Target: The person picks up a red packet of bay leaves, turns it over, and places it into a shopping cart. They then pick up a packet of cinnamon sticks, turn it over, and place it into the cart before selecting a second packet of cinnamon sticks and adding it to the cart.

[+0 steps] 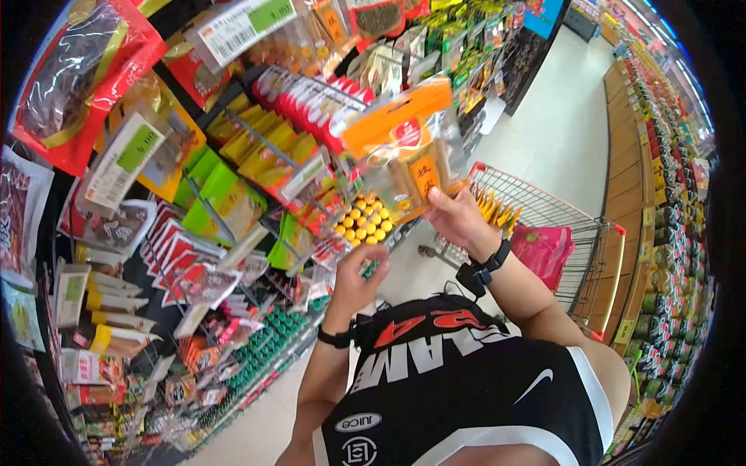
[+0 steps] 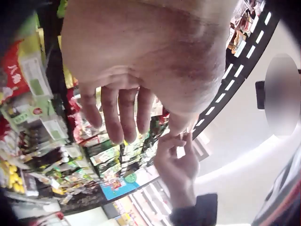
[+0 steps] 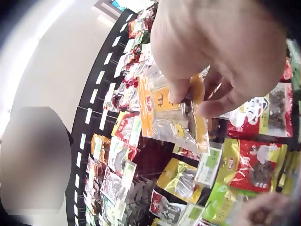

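Note:
My right hand (image 1: 462,221) pinches the lower edge of a spice packet (image 1: 408,151), orange at the top with a clear window and brown pieces inside. In the right wrist view, the thumb and fingers of that hand (image 3: 218,52) grip the packet (image 3: 164,106) by one edge. The left hand (image 1: 361,276) is beside it, fingers loosely bent and holding nothing. In the left wrist view, the fingers of the left hand (image 2: 124,106) hang apart, with the right hand (image 2: 178,162) beyond them.
Hooks of hanging spice packets (image 1: 225,194) with price tags (image 1: 128,159) fill the rack on the left. A shopping cart (image 1: 590,268) stands at the right, holding a pink bag (image 1: 540,252) and several yellow packets (image 1: 493,210). A shelf of jars (image 1: 668,256) lines the far right.

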A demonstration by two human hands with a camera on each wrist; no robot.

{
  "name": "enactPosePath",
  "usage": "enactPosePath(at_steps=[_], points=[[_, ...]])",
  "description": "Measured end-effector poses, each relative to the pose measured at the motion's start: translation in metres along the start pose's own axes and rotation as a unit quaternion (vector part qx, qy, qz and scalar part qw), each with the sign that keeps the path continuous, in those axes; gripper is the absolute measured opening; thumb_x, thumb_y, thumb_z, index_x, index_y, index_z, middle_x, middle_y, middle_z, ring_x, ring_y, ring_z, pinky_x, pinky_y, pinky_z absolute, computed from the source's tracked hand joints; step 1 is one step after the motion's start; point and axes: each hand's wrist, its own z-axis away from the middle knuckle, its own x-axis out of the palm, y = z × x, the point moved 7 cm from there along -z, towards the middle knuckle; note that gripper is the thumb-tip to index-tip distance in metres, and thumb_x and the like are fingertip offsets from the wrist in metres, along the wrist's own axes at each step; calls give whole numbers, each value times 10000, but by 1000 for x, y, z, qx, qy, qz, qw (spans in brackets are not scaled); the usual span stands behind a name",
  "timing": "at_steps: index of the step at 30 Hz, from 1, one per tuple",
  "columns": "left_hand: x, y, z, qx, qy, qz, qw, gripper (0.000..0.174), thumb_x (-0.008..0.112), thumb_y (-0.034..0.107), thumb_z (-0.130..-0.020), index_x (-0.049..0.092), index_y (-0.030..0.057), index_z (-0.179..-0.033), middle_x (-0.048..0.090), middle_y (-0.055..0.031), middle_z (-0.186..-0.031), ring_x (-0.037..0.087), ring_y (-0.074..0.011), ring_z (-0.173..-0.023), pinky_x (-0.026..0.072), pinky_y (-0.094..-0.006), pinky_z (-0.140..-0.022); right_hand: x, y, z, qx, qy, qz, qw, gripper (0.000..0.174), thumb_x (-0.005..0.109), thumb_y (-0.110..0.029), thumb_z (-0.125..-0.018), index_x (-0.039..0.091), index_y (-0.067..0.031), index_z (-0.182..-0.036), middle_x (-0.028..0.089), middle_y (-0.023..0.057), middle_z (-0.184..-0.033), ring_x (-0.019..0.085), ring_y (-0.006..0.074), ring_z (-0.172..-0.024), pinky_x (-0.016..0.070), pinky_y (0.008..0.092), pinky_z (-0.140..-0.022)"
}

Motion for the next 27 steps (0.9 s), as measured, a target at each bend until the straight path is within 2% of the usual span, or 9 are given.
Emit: enactPosePath(at_steps=[3,6,10,11,12,14,19,22,27], points=[[12,24,-12,57,60,86,993,214,703,74,-846,606,-21,-1011,662,-92,-997,618,-158,-914,489,-303,-841,-13,16,27,53,3,84,995,410,690,-159,-925,527,-15,-1273,651,59,-1125,641,131,-908,546,273,-684],[36,31,-18,45,106,104,988,193,686,89,-880,602,-15,-1019,653,-86,-1005,592,-119,-942,478,-296,-835,-22,15,50,83,-61,159,982,388,703,-180,-919,555,-5,-1232,655,57,-1093,638,124,-884,546,272,-671],[75,42,-25,12,118,155,981,163,668,113,-920,609,-20,-993,657,-69,-964,579,-89,-916,474,-280,-791,-68,-18,78,73,27,250,965,292,688,-173,-928,608,7,-1143,659,47,-1055,613,109,-932,523,254,-775],[84,36,-24,19,120,157,980,157,666,116,-926,617,-26,-969,665,-61,-937,584,-91,-869,472,-269,-764,-80,-25,78,36,-4,240,970,276,683,-174,-926,623,6,-1127,658,33,-1033,602,102,-948,500,239,-818],[93,36,-24,16,114,142,983,151,668,114,-924,616,-24,-958,661,-55,-916,580,-90,-848,472,-266,-754,-91,-31,82,19,7,191,981,254,677,-176,-926,632,-3,-1105,655,12,-1020,602,87,-936,493,230,-823],[109,39,-23,14,101,112,988,142,670,111,-921,614,-19,-935,655,-44,-875,572,-86,-805,471,-261,-734,-114,-41,92,60,21,224,973,217,676,-175,-907,627,-18,-1050,648,18,-984,591,89,-907,474,259,-848],[146,21,-15,-18,53,55,997,150,691,118,-896,626,-13,-861,647,-30,-817,574,-66,-756,470,-245,-688,-124,-54,115,69,-27,161,984,219,691,-64,-910,620,-14,-1112,661,-14,-963,611,53,-860,500,214,-770],[172,30,-14,-52,23,68,996,158,704,123,-886,632,-14,-856,649,-32,-810,587,-62,-748,476,-241,-679,-139,-55,131,106,-33,191,975,236,691,-74,-914,622,-6,-1128,653,-23,-962,588,40,-846,490,218,-751],[209,24,-14,-101,-18,102,989,162,714,124,-879,663,-23,-925,685,-53,-862,610,-71,-763,495,-242,-697,-160,-71,156,76,14,192,978,246,682,-130,-933,624,1,-1134,645,-31,-943,567,38,-841,482,225,-743]])
